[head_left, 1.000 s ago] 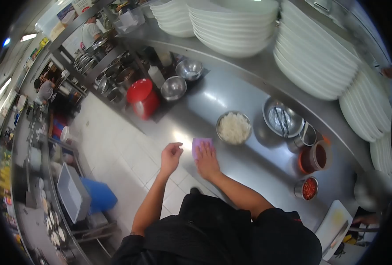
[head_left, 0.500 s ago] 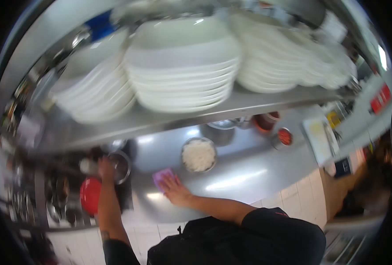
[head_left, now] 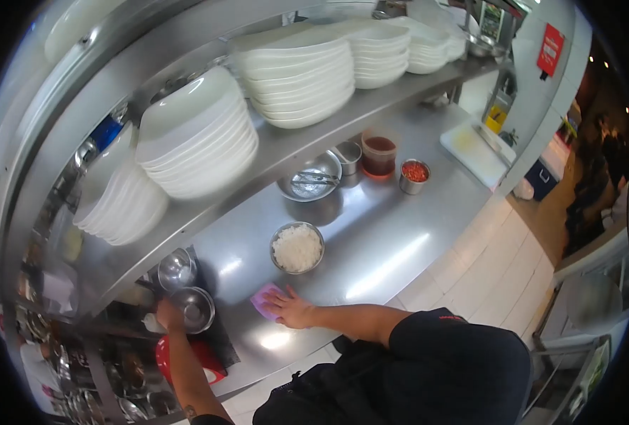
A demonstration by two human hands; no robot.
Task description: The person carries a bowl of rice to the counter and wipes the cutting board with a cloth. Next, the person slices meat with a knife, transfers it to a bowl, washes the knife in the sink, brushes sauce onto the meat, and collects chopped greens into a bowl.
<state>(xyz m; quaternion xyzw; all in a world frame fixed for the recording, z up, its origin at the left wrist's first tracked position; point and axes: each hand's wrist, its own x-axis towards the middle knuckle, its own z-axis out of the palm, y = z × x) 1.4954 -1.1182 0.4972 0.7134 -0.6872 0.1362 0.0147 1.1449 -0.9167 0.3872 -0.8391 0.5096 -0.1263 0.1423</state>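
My right hand (head_left: 291,309) lies flat with spread fingers on a purple cloth (head_left: 266,301), pressing it against the steel counter (head_left: 371,234). Just beyond it stands a round metal bowl of white rice (head_left: 298,248). Off to the left, my left hand (head_left: 170,316) is at the near-left rim of a metal mixing bowl (head_left: 194,310); its fingertips are hidden, so its grip cannot be made out. A small white object (head_left: 153,323) shows beside that hand. A second metal bowl (head_left: 177,269) sits behind, and a red object (head_left: 204,365) is partly under my left forearm.
Stacked white dishes (head_left: 197,134) fill the overhead shelf (head_left: 272,152). Further back on the counter are a metal bowl with tongs (head_left: 313,177), a tub of dark red liquid (head_left: 379,152), a cup of chopped red pieces (head_left: 414,176) and a white cutting board (head_left: 474,152).
The camera view has swung right and tilted, showing more of the counter's far end. My right hand remains on the purple cloth; my left hand stays by the metal mixing bowl.
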